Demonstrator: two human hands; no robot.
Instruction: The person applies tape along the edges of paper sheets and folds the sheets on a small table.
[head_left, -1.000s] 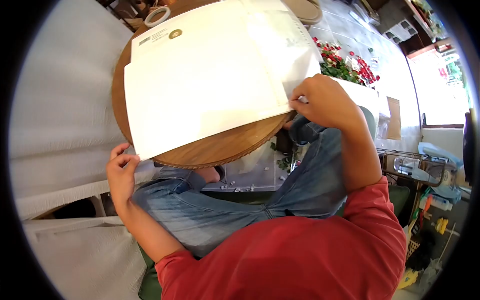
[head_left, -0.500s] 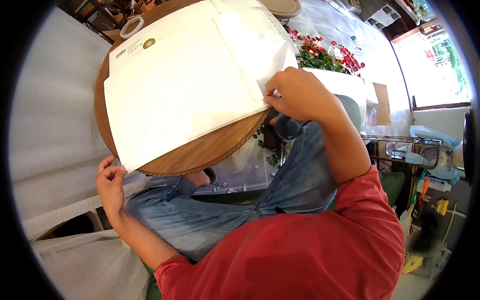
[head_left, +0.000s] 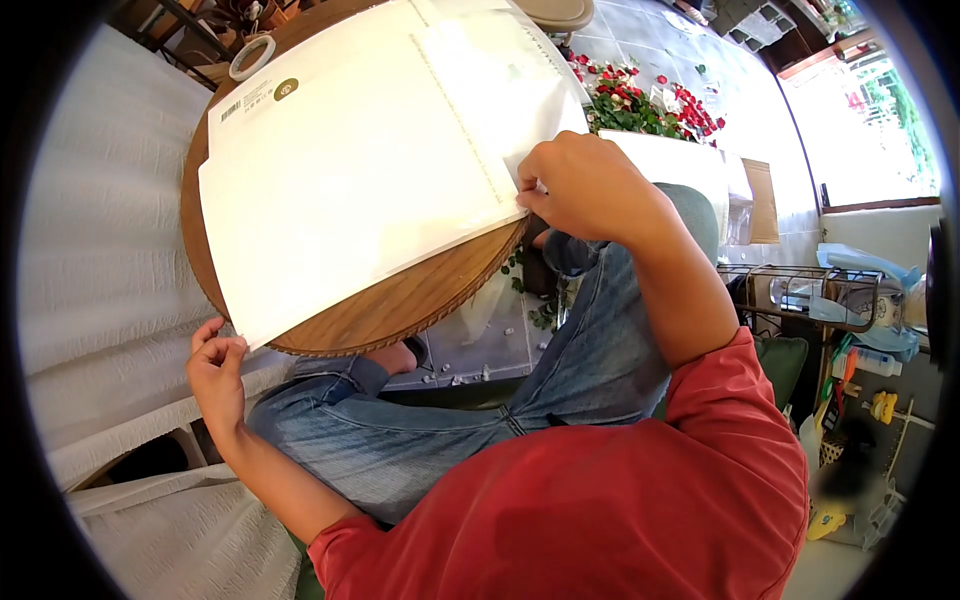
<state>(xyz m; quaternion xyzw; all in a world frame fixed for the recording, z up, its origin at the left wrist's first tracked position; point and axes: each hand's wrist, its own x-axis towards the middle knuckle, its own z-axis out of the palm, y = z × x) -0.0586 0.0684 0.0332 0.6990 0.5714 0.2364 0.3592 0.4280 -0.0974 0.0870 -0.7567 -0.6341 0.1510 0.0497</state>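
Note:
A large white sheet (head_left: 320, 220) lies over a round wooden table (head_left: 400, 300) with a ridged edge. My left hand (head_left: 216, 370) pinches its near-left corner between thumb and fingers, just off the table's rim. At the near-right corner, my right hand (head_left: 580, 185) is closed on the sheet's edge, its fingertips partly hidden behind the hand. Farther back, a white piece carries a barcode and a round brown-green label (head_left: 286, 90). A line of small marks runs down the right part of the white layers, where the surface looks glossy.
A roll of tape (head_left: 252, 57) sits at the table's far-left edge. Red roses (head_left: 650, 110) with green leaves lie beyond my right hand. A wire rack (head_left: 800, 295) with bottles and bags stands at right. A white cloth (head_left: 100, 220) hangs at left.
The table and sheet appear slightly farther left in view, along with both hands. Each hand keeps its hold on its corner of the sheet.

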